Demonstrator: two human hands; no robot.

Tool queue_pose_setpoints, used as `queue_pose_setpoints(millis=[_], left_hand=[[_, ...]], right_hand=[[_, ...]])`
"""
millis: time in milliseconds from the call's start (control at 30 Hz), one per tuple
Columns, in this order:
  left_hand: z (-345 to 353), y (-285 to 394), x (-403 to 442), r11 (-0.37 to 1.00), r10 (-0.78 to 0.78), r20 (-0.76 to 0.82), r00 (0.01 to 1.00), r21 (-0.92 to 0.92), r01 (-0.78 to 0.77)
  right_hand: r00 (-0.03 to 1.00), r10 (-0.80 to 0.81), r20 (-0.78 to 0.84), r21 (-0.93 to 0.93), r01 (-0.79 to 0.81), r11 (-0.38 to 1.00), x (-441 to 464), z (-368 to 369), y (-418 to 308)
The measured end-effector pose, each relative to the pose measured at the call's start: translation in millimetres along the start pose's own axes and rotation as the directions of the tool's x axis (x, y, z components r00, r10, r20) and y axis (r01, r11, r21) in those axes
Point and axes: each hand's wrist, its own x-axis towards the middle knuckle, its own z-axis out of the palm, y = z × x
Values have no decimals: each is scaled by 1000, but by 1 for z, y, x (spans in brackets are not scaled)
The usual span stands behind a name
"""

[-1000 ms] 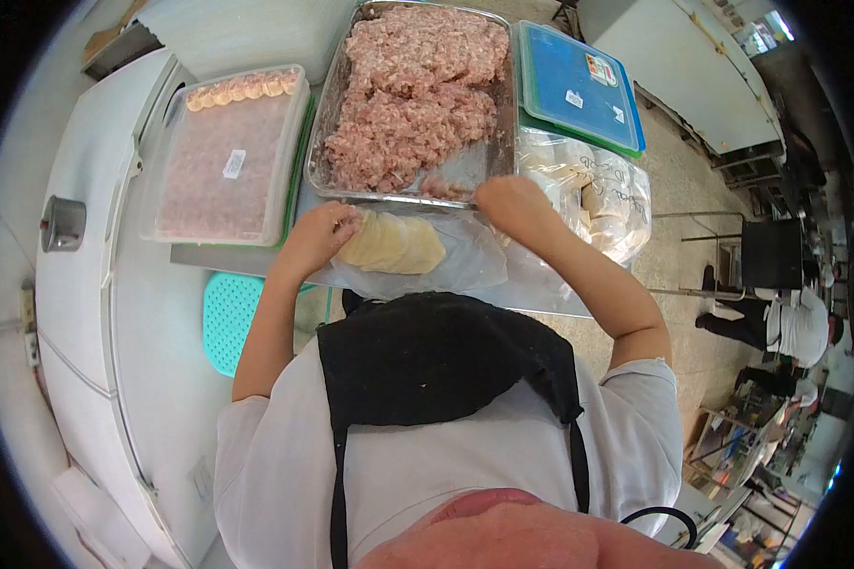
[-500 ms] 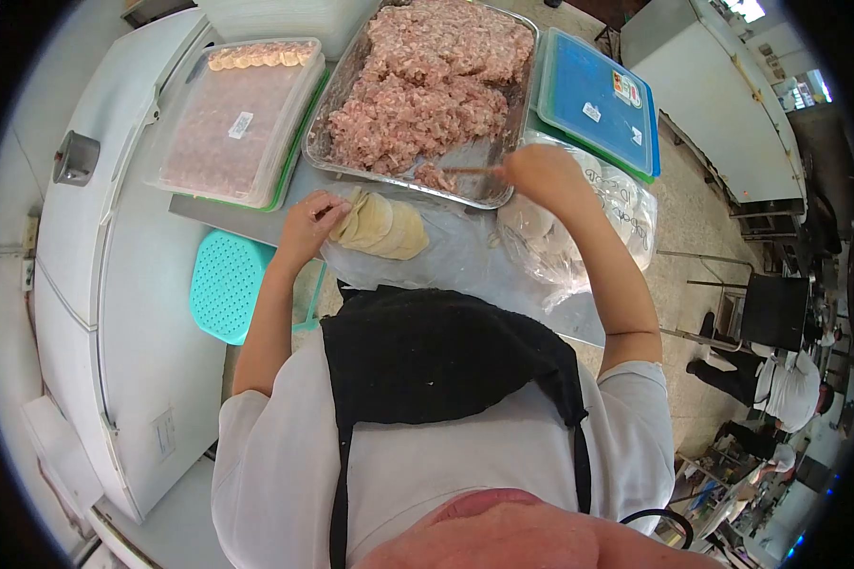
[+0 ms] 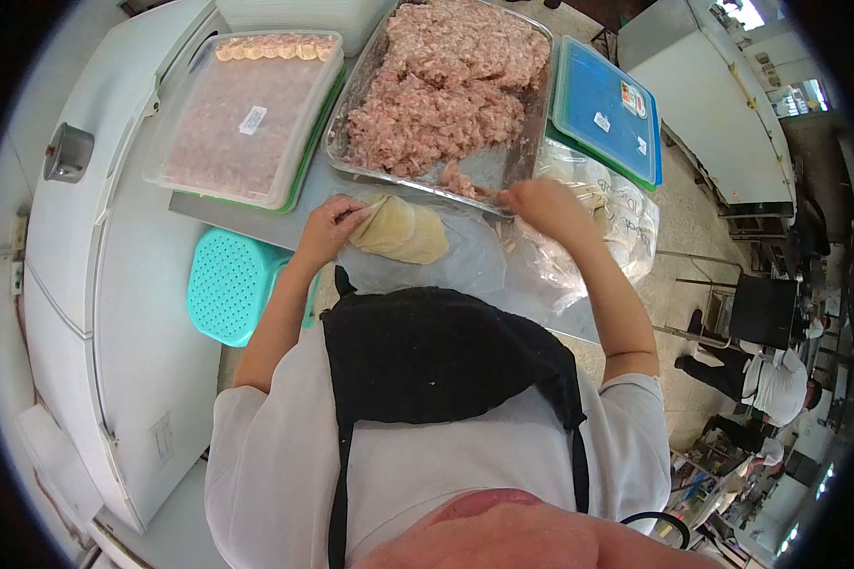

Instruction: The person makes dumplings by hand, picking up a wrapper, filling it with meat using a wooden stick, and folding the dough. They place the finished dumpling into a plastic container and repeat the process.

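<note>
My left hand (image 3: 332,228) pinches the edge of a stack of round, pale yellow dough wrappers (image 3: 403,233) lying on a plastic sheet (image 3: 474,261). My right hand (image 3: 548,207) grips a thin stick-like tool (image 3: 491,196), partly hidden by the fingers. Its far end meets a small clump of ground meat (image 3: 457,180) at the near rim of the metal tray (image 3: 501,156). Behind that clump, a large mound of ground meat (image 3: 446,85) fills much of the tray.
Left of the tray stands a lidded clear container (image 3: 242,123) with filled pieces inside. On the right are a blue-lidded container (image 3: 603,104) and plastic-wrapped white packs (image 3: 626,223). A turquoise stool (image 3: 226,284) is below left. People (image 3: 773,384) work far right.
My right hand has moved toward me, to the tray's near rim, and the tool tilts differently. At my left hand, the wrappers look less fanned out. The view has shifted slightly.
</note>
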Motion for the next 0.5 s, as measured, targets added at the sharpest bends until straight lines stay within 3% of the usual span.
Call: queue_pose_setpoints(millis=[33,100,167,200,267,300,367,400,467,500], left_hand=[[-3,1,0,996,47,-2,999,-74,-47],[-6,8,1,984,96,-5,995,-153,-96],[-6,18,2,975,185,74,980,-142,-173],[-6,18,3,974,184,72,980,-146,-173],[-8,16,6,946,320,156,935,-102,-307],[-11,19,9,946,322,157,934,-104,-308],[-15,25,13,957,285,101,953,-84,-278],[-13,25,16,956,289,102,952,-87,-281],[-8,17,20,849,527,-68,847,84,-522],[-5,11,21,848,529,-68,846,82,-523]], right_hand=[[1000,10,29,-104,-7,995,-2,3,-13],[999,24,-21,-111,-26,993,1,5,-38],[987,-7,-163,37,13,999,13,10,-48],[987,-8,-160,34,14,999,22,6,-56],[960,-85,-265,-70,69,995,44,-3,-71],[961,-83,-265,-72,67,995,57,-4,-74],[892,-236,-387,-270,135,953,79,-1,-81],[892,-233,-386,-273,131,953,84,9,-87],[948,-243,-207,-274,183,944,90,31,-99],[948,-242,-207,-276,181,944,84,30,-104]])
